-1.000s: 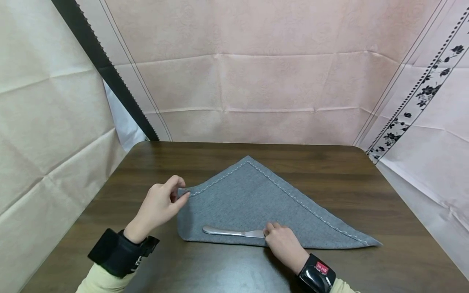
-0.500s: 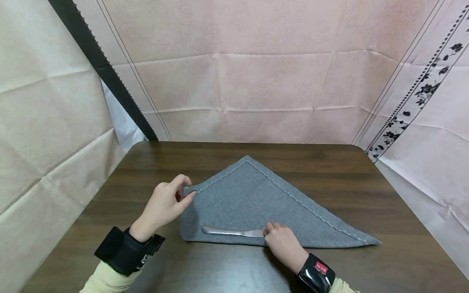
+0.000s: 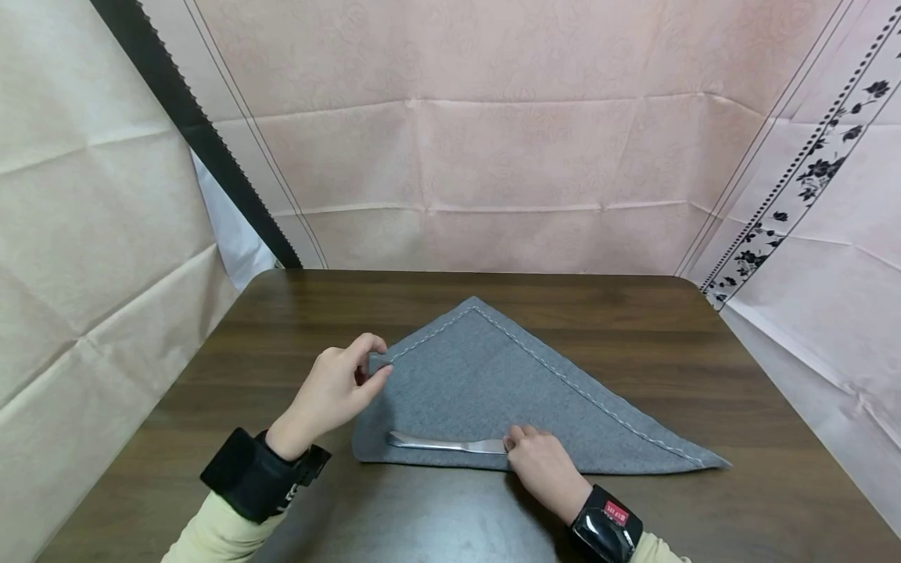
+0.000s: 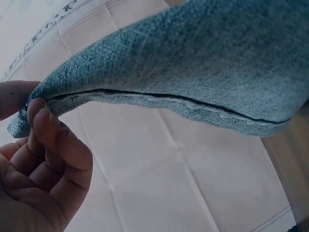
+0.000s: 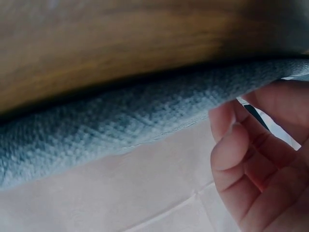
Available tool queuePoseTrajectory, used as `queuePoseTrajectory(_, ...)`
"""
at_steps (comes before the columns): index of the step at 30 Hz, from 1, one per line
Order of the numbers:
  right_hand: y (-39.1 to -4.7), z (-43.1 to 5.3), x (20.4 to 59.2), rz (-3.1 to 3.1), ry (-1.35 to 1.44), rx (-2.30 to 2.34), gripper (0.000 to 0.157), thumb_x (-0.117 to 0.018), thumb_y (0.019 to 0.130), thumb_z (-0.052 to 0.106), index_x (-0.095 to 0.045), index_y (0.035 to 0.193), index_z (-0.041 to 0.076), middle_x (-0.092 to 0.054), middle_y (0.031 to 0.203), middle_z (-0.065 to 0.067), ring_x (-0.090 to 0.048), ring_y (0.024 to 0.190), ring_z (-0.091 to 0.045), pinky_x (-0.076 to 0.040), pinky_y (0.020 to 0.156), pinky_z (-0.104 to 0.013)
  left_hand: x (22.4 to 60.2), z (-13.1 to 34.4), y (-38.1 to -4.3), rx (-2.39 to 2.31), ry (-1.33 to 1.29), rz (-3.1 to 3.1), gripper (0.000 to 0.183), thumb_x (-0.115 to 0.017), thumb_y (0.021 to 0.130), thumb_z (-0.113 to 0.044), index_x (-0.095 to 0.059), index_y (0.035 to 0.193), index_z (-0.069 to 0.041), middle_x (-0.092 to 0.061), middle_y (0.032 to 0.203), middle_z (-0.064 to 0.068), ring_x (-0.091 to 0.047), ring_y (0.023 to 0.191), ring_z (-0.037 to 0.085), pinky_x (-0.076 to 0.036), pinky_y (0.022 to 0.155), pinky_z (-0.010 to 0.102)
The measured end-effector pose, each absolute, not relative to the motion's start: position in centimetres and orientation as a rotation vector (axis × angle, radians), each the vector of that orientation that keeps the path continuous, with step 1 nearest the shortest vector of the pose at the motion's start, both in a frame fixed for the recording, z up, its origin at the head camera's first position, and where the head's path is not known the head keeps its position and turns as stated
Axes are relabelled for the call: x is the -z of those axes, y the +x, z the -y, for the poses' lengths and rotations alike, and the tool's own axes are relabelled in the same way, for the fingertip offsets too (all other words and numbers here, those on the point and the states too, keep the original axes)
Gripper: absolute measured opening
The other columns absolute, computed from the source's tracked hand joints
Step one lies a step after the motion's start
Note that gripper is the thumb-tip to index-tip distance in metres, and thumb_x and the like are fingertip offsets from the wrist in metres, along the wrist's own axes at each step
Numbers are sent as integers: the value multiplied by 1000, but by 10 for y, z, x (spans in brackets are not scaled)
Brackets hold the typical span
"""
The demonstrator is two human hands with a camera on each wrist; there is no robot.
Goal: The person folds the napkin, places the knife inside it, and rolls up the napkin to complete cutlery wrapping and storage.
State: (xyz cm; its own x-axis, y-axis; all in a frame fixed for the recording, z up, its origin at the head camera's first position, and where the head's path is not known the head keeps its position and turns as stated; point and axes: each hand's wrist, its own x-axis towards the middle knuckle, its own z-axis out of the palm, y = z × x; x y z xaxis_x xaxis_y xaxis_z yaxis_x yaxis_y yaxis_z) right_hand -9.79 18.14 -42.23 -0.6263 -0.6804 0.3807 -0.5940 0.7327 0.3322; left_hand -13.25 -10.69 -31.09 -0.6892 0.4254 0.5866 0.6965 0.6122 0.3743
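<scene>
Left hand (image 3: 339,391) pinches the raised left corner of the cloth (image 3: 479,383); right hand (image 3: 547,469) grips the right end of the knife (image 3: 438,445) (hands apart). Risk: uneven left tugging could skew the knife

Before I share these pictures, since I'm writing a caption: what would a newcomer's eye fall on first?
Probably the grey-blue cloth, spread in a rough triangle in the middle of the brown table, with pale stitching along its far edges. Next comes the shiny silver knife lying along the cloth's near edge, the right hand at its right end. The left hand also stands out, pinching the cloth's left corner.
</scene>
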Motion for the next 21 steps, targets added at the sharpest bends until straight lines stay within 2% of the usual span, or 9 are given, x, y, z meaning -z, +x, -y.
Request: queuePoseTrajectory(21,-97,-182,420,2439,967,226,6,-67,76,9,-67,73,4,-43,62,-2,-43,52,-14,-35,40,-25,319,79,-134,886,-985,2453,20,-67,81,-5,-55,98,-4,-35,52,-11,-32,45,-1,-32,43,20)
